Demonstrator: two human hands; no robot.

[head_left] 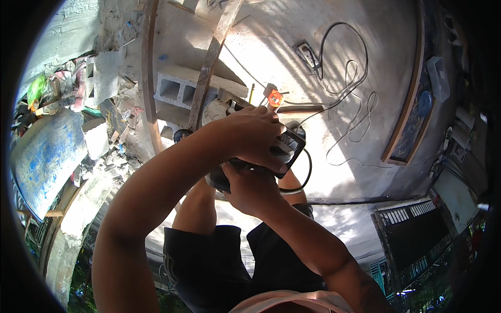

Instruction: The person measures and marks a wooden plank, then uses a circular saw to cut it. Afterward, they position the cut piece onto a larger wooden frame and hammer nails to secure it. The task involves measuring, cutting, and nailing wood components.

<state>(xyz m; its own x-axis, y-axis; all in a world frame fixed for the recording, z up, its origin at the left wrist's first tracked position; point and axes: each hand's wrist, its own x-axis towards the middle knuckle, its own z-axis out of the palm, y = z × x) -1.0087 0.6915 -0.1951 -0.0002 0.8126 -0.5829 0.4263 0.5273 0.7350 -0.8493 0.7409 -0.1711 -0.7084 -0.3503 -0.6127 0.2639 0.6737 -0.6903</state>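
Note:
My hands are close together around a black corded power tool [219, 180], held above the floor in front of my knees. Its exact kind is hard to tell because my hands cover most of it. Reaching across its top, my left hand [255, 133] has its fingers bent over the far side and its thumb along the near side. My right hand [248, 188] wraps the tool's near end. A black cable [310, 169] curves from the tool's right side. Just beyond my left fingers is a bright orange round object [275, 98].
Concrete hollow blocks [177, 91] and a slanting wooden plank [214, 57] lie beyond my left arm. A power outlet box [308, 55] with looping cords [360, 78] is on the floor. A wooden frame [407, 125] stands right; rubble [117, 167] lies left.

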